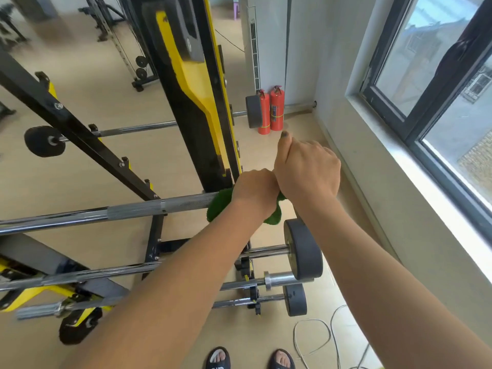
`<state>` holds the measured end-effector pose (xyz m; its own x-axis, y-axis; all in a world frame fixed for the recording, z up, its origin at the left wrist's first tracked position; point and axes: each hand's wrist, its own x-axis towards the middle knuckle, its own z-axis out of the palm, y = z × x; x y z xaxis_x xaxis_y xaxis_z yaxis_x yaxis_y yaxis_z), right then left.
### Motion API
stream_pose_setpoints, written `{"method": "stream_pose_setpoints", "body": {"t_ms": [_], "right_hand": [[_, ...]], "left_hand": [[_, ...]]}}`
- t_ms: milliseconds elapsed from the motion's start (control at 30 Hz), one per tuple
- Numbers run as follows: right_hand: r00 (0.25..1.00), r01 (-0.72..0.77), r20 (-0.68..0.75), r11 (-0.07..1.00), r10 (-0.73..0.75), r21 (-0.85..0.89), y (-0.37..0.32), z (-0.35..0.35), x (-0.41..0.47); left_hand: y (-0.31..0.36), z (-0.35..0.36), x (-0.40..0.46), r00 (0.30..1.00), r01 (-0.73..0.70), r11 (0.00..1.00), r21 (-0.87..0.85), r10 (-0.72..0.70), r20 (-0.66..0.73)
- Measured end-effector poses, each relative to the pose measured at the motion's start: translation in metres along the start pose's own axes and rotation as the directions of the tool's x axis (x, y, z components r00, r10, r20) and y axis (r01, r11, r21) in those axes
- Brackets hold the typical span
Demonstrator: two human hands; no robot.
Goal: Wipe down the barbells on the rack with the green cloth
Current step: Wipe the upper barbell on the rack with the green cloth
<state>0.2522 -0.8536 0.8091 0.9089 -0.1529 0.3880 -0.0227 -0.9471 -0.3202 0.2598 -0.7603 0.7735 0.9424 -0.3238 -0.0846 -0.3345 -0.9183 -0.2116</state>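
At the rack's [191, 145] right end, the top bar [138, 210] lies across the view, long axis running left to right, resting on the hooks. Green cloth [219, 206] is wrapped round this bar just right of the knurled section, bunched under the left hand [254, 190]. Left grip: fingers curled over cloth and bar together, pressing the cloth on. Right hand [306, 171] sits just beside it, touching it, nearer the plate [303, 249]; its fingers are curled downward, thumb raised, but whether it pinches cloth, bar or both cannot be told, since the hand hides its own contact. Unwiped bar extends leftward from the left grip, so a stroke along the axis toward the left appears the likely next move. Lower bars [106, 272] sit beneath, untouched by either hand.
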Motion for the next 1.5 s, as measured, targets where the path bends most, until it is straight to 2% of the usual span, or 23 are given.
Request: {"method": "stream_pose_setpoints", "body": {"t_ms": [100,167,200,267,333,400,467,600,667,800,867,967,1033,1067,1100,1167,1233,1267,1300,1333,1367,1433,1500], "right_hand": [[0.999,-0.011,0.038,1.000,0.011,0.009,0.002,0.001,-0.001],[0.999,-0.028,0.043,0.999,0.027,0.024,0.002,0.000,-0.001],[0.998,-0.037,0.043,0.999,0.037,0.020,0.002,0.001,-0.002],[0.998,-0.043,0.036,0.999,0.043,0.006,0.001,0.003,-0.002],[1.000,-0.023,0.018,1.000,0.023,-0.004,-0.001,0.003,-0.002],[1.000,0.008,0.005,1.000,-0.007,-0.011,0.001,0.004,-0.002],[1.000,0.025,-0.003,1.000,-0.025,-0.017,0.001,0.004,-0.003],[0.999,0.019,-0.030,1.000,-0.019,0.009,0.003,0.005,-0.004],[0.999,0.022,-0.043,1.000,-0.022,0.019,0.003,0.005,-0.005],[0.998,0.024,-0.057,1.000,-0.024,0.008,0.003,0.007,-0.003],[0.998,0.030,-0.052,1.000,-0.030,-0.010,0.002,0.010,-0.002],[0.999,0.020,-0.043,1.000,-0.021,-0.022,0.002,0.012,0.000],[1.000,0.003,-0.020,1.000,-0.003,-0.017,0.001,0.014,0.001],[1.000,-0.005,-0.014,1.000,0.005,-0.005,0.001,0.014,0.001],[1.000,-0.009,-0.014,1.000,0.009,0.002,0.001,0.014,0.001],[1.000,-0.013,-0.015,1.000,0.013,0.006,0.003,0.013,0.002],[1.000,-0.013,-0.013,0.999,0.014,0.031,0.003,0.012,0.000],[1.000,-0.017,-0.009,0.999,0.018,0.044,0.002,0.010,0.000],[1.000,-0.021,-0.004,0.998,0.021,0.053,0.003,0.008,-0.001],[1.000,-0.025,-0.001,0.998,0.025,0.060,0.002,0.007,-0.001],[1.000,-0.029,-0.001,0.998,0.029,0.060,0.002,0.006,-0.001],[1.000,-0.031,0.002,0.998,0.031,0.063,0.001,0.006,-0.001],[0.999,-0.030,-0.017,0.997,0.032,0.076,0.001,0.007,-0.002]], "left_hand": [[-0.019,-0.007,0.008,0.980,-0.036,0.964,-0.265,0.085,0.178],[-0.034,-0.016,0.001,0.936,-0.014,0.858,-0.514,0.193,0.296],[-0.038,-0.018,-0.008,0.924,-0.010,0.793,-0.610,0.240,0.297],[-0.044,-0.013,-0.035,0.941,-0.077,0.720,-0.689,0.281,0.189],[-0.054,-0.002,-0.059,0.964,-0.147,0.758,-0.635,0.253,0.078],[-0.062,0.003,-0.065,0.975,-0.195,0.872,-0.449,0.220,0.004],[-0.055,0.003,-0.056,0.982,-0.189,0.944,-0.272,0.188,-0.030],[-0.030,0.002,-0.024,0.992,-0.102,0.991,-0.086,0.108,0.068],[-0.031,-0.003,-0.013,0.985,-0.105,0.994,-0.013,0.106,0.133],[-0.026,-0.018,0.000,0.958,-0.111,0.994,0.013,0.103,0.266],[-0.025,-0.029,0.009,0.910,-0.073,0.994,-0.076,0.098,0.403],[-0.028,-0.046,0.028,0.768,-0.043,0.985,-0.169,0.141,0.625],[-0.030,-0.055,0.037,0.678,-0.026,0.982,-0.190,0.157,0.718],[-0.030,-0.056,0.038,0.658,-0.013,0.978,-0.209,0.166,0.735],[-0.029,-0.056,0.037,0.671,-0.018,0.973,-0.230,0.182,0.718],[-0.023,-0.047,0.026,0.788,-0.049,0.973,-0.227,0.177,0.589],[-0.006,-0.020,0.003,0.954,-0.053,0.996,-0.077,0.073,0.291],[0.006,-0.002,-0.008,0.994,-0.042,0.999,0.024,0.039,0.105],[0.017,0.012,-0.018,0.999,-0.023,0.994,0.108,0.027,-0.040],[0.025,0.023,-0.023,0.993,0.010,0.988,0.152,0.008,-0.121],[0.030,0.029,-0.023,0.982,0.049,0.987,0.150,-0.021,-0.186],[0.030,0.027,-0.020,0.951,0.091,0.995,0.040,-0.075,-0.301],[0.026,0.018,-0.012,0.972,0.073,0.996,-0.046,-0.081,-0.222]]}}
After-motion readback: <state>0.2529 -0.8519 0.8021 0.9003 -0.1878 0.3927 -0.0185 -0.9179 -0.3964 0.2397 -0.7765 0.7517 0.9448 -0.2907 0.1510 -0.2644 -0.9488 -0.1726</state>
